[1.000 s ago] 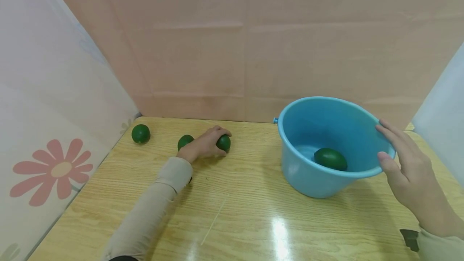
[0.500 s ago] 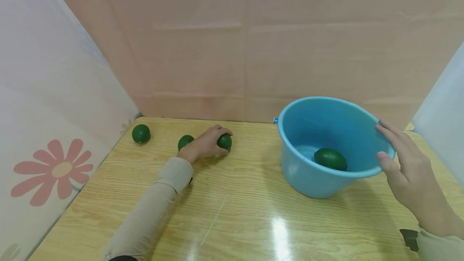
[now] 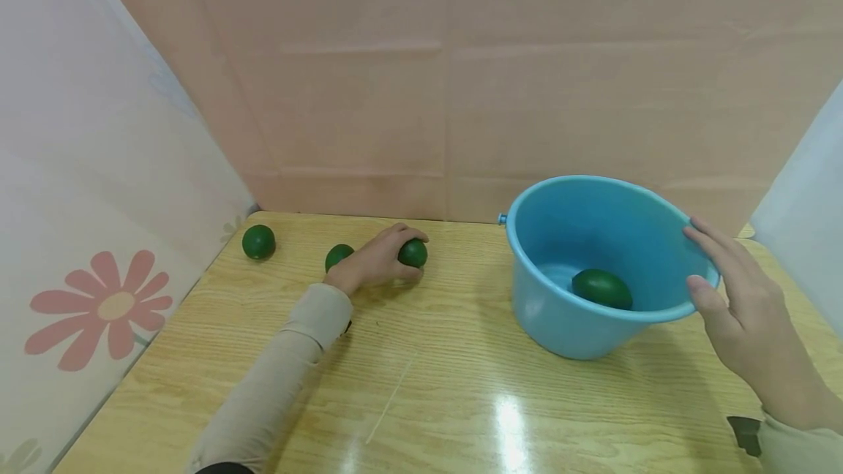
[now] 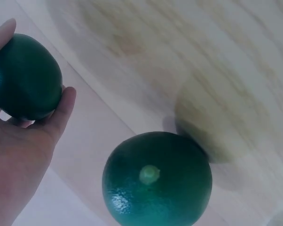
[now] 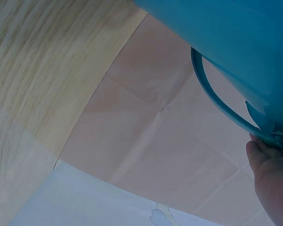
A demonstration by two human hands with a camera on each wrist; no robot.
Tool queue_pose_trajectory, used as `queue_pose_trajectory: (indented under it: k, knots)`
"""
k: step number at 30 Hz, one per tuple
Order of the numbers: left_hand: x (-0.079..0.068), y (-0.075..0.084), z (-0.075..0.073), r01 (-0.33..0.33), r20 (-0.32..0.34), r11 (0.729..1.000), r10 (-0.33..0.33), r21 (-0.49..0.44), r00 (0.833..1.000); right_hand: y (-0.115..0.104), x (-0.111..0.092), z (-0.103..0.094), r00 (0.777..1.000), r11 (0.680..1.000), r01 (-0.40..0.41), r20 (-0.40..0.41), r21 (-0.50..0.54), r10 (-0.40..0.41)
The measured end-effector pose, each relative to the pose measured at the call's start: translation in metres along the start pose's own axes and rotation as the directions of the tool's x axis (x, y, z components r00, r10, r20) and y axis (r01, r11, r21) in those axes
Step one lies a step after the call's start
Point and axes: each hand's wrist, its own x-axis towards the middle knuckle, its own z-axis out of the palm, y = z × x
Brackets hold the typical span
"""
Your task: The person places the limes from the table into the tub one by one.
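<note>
My left hand (image 3: 378, 260) grips a dark green lime (image 3: 413, 253) at the back of the table, fingers on its far side and thumb on its near side. In the left wrist view this held lime (image 4: 28, 77) sits between thumb and fingers. A second lime (image 3: 337, 255) lies by the left wrist, partly hidden by it; a third lime (image 3: 259, 242) lies farther left. My right hand (image 3: 751, 313) holds the right rim of a blue bucket (image 3: 560, 324), beside the handle (image 5: 216, 99). One longer green fruit (image 3: 602, 289) lies inside the bucket.
The wooden table (image 3: 421, 386) ends at a pinkish-brown sheet (image 3: 349, 93) behind it. A pale wall with a red flower (image 3: 108, 306) runs along the left side, and another pale panel (image 3: 813, 218) stands at the right.
My left hand has shifted slightly to the right and up in the head view, with the lime in its fingers. The right hand and bucket hold nearly still.
</note>
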Motion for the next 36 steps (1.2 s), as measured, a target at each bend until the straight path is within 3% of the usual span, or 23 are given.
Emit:
queue_pose_trajectory:
  k: [10,20,36]
  knots:
    - [0.001,0.008,-0.004,-0.036,-0.017,0.999,0.036,-0.006,0.999,0.002,0.000,0.000,1.000,1.000,0.023,-0.011,0.003,-0.023]
    - [0.000,0.017,-0.004,-0.110,-0.078,0.994,0.109,-0.002,0.991,0.002,0.000,0.001,1.000,1.000,0.027,-0.011,0.006,-0.027]
    - [-0.006,0.036,-0.006,-0.151,-0.144,0.988,0.151,0.009,0.978,0.002,0.000,0.000,1.000,1.000,0.023,-0.002,0.012,-0.023]
